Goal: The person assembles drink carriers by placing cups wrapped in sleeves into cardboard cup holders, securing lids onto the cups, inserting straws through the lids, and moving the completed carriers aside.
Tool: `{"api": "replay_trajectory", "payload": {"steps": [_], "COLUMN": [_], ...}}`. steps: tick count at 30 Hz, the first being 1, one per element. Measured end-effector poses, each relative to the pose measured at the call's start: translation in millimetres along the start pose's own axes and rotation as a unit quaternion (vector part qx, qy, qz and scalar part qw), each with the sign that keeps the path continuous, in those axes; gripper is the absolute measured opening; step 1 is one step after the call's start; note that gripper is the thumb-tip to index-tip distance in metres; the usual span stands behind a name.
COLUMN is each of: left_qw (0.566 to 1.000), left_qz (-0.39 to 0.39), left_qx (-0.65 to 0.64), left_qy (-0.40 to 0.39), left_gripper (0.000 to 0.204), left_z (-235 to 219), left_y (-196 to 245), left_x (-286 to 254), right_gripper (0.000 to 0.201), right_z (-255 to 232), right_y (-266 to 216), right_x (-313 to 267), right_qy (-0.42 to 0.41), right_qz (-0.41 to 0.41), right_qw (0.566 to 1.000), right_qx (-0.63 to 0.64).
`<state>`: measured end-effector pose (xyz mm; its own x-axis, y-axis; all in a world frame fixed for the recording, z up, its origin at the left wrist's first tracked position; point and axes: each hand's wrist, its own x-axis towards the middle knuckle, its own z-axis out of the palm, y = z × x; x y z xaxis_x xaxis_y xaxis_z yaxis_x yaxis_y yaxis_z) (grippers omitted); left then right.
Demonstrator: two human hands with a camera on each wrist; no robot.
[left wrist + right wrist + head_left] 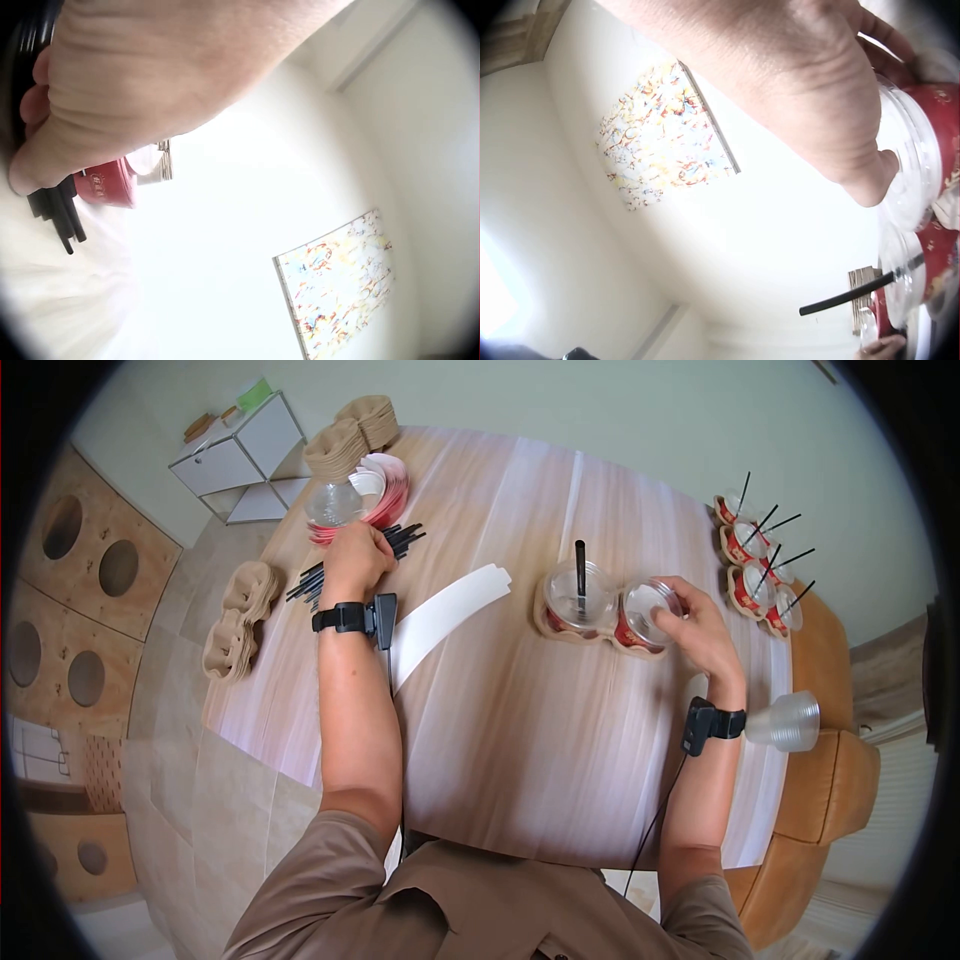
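Note:
My left hand (358, 563) is down at a pile of black straws (305, 584) on the table's left side. In the left wrist view its thumb and curled fingers pinch at the straws (58, 212); the fingertips are partly hidden. My right hand (705, 630) grips a clear-lidded cup with a red wrap (640, 625), its thumb on the lid and its fingers round the far side. This cup sits in a brown pulp cup carrier (600, 636). Beside it in the same carrier stands another lidded cup (567, 605) with an upright black straw (581, 565).
Curved white paper strips (450, 615) lie mid-table. Pulp carriers stack at the left edge (240, 615) and back left (345, 445), near red sleeves (392, 500) and clear plastic pieces (333, 505). Strawed cups (752, 588) stand back right; stacked clear cups (790, 722) lie by my right wrist.

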<state>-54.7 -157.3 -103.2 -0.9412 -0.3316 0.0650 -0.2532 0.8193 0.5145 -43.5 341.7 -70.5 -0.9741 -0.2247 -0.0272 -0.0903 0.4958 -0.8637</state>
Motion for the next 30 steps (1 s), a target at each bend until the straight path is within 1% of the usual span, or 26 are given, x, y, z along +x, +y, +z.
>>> {"api": "replay_trajectory", "payload": {"steps": [3, 10, 12, 19, 21, 22, 23, 24, 25, 26, 27, 28, 29, 30], "left_qw": [1.000, 1.000, 1.000, 0.999, 0.997, 0.993, 0.991, 0.978, 0.982, 0.959, 0.938, 0.906, 0.906, 0.860], "left_qz": [0.005, 0.003, 0.008, 0.028, 0.072, 0.099, 0.109, 0.136, 0.096, 0.145, 0.133, 0.149, 0.151, 0.172], "left_qx": [-0.020, -0.016, 0.008, 0.013, -0.029, -0.038, -0.040, -0.109, -0.110, -0.209, -0.292, -0.368, -0.371, -0.464], "left_qy": [-0.010, -0.016, -0.016, -0.017, 0.017, 0.042, 0.070, 0.115, 0.120, 0.128, 0.131, 0.146, 0.140, 0.122], "left_gripper": [0.014, 0.013, 0.013, 0.016, 0.016, 0.015, 0.015, 0.017, 0.023, 0.027, 0.029, 0.030, 0.030, 0.028], "left_z": [4, 8, 9, 6, -4, -5, -14, -16, -30, -29, -39, -48, -55, -63], "left_y": [-5, -4, -3, 7, 11, 7, 17, 19, 40, 27, 48, 79, 104, 125], "left_x": [2, 3, 4, 0, 1, 7, 4, 5, -3, 14, 1, -16, -31, -46], "right_gripper": [0.048, 0.049, 0.050, 0.051, 0.051, 0.051, 0.052, 0.052, 0.052, 0.048, 0.044, 0.044, 0.042, 0.040], "right_z": [-1, 0, 0, 1, 0, -2, -2, -1, -1, 0, 1, 2, 3, 4], "right_y": [1, -1, -1, -5, -8, -6, -2, 1, 3, 5, 4, 2, 0, -1], "right_x": [0, 0, 0, -1, -2, -3, 0, 1, 0, 1, 1, 1, 0, 0], "right_qy": [-0.003, -0.004, -0.003, 0.005, -0.002, 0.011, 0.004, -0.005, 0.006, 0.004, 0.000, 0.005, 0.003, -0.001], "right_qz": [-0.001, -0.001, 0.000, 0.000, -0.004, 0.006, -0.003, -0.012, -0.002, -0.007, -0.014, -0.008, -0.008, -0.008], "right_qw": [1.000, 1.000, 1.000, 1.000, 1.000, 1.000, 1.000, 1.000, 1.000, 1.000, 1.000, 1.000, 1.000, 1.000], "right_qx": [0.001, 0.005, -0.007, -0.005, -0.011, -0.015, -0.012, -0.009, -0.013, -0.017, -0.021, -0.024, -0.023, -0.022]}}
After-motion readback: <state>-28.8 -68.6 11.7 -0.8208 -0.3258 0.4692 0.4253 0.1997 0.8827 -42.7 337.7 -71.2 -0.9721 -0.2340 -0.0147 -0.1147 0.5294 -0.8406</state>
